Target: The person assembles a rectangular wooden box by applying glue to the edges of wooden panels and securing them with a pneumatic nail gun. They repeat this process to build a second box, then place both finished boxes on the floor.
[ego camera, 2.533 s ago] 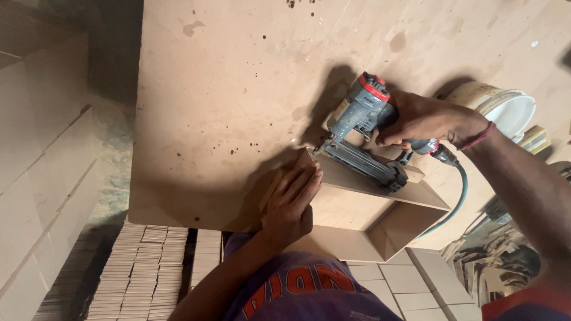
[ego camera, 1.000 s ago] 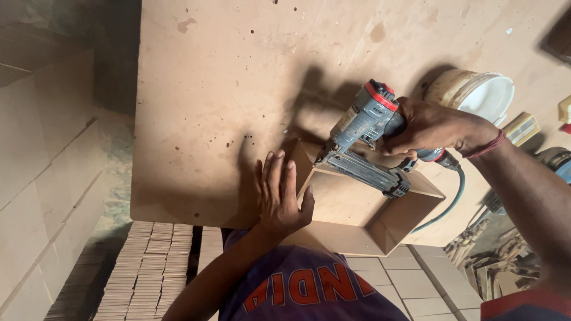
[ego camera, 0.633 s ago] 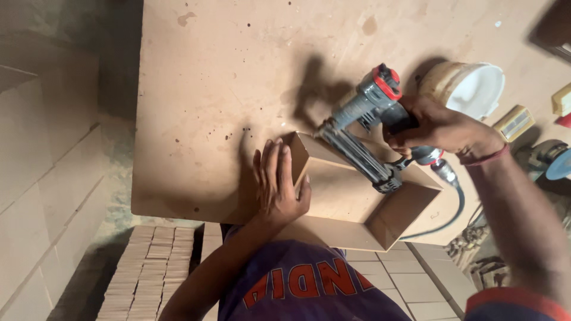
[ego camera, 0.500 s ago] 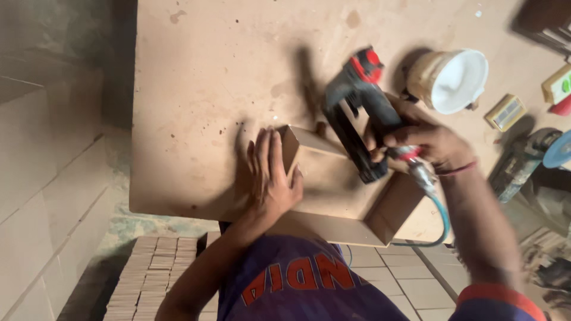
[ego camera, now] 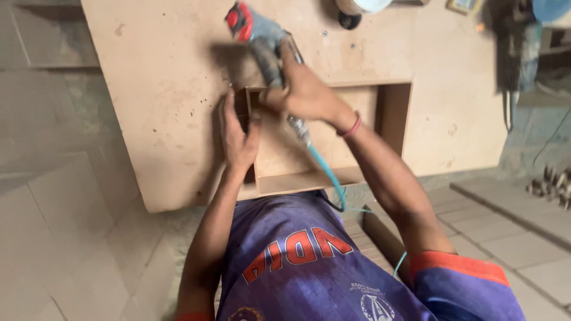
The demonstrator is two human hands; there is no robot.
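The broad fibreboard table [ego camera: 154, 107] carries an open wooden box frame [ego camera: 333, 134] at its near edge. The left hand [ego camera: 238, 134], fingers spread flat, now presses the frame's left corner. The right hand [ego camera: 306, 95], clenched round the nail gun [ego camera: 262, 38], has swung it above that corner.

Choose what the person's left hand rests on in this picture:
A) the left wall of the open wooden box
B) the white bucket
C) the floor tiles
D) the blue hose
A: the left hand lies flat along the left wall of the wooden box, while the right hand grips the nail gun.
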